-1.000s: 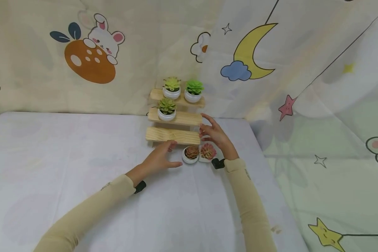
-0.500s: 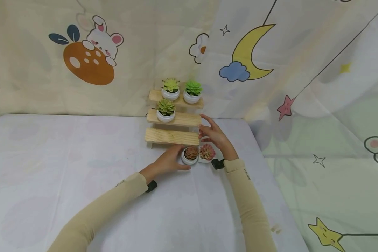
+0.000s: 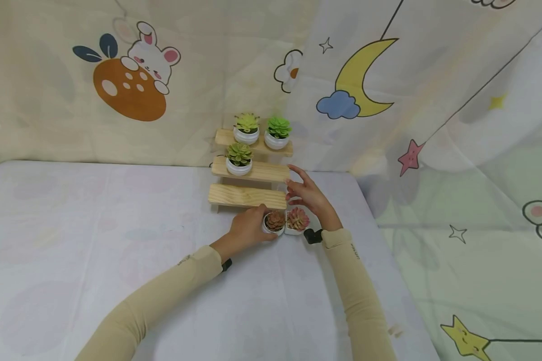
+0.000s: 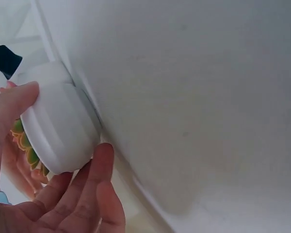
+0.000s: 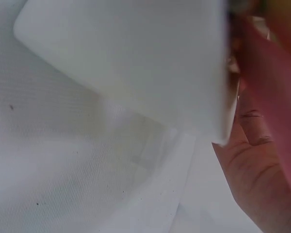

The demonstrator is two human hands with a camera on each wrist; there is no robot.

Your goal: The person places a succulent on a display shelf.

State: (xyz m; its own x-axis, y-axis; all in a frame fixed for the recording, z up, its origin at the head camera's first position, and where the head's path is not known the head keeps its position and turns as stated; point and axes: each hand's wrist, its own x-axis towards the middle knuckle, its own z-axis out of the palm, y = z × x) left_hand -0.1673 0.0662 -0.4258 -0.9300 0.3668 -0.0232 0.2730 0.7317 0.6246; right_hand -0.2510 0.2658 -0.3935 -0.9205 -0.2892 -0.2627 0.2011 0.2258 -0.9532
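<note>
My left hand (image 3: 245,229) holds a small potted succulent (image 3: 275,219), brownish in a round white pot, at the foot of the wooden tiered shelf (image 3: 247,195). In the left wrist view the thumb lies on one side of the white pot (image 4: 60,128) and the fingers on the other. Touching its right side is a pink succulent (image 3: 297,219) in an angular white pot, which looms blurred in the right wrist view. My right hand (image 3: 311,195), fingers spread and slightly bent, is at the shelf's right end; whether it touches the wood is unclear.
A yellow-green succulent (image 3: 246,128) and a bright green succulent (image 3: 277,133) stand on the top tier. Another green succulent (image 3: 239,158) sits at the left of the middle tier. A white cloth covers the table (image 3: 117,240); a printed curtain (image 3: 226,60) hangs behind.
My left hand has moved right and closed round the brown succulent's pot. The right hand stays by the shelf's right end.
</note>
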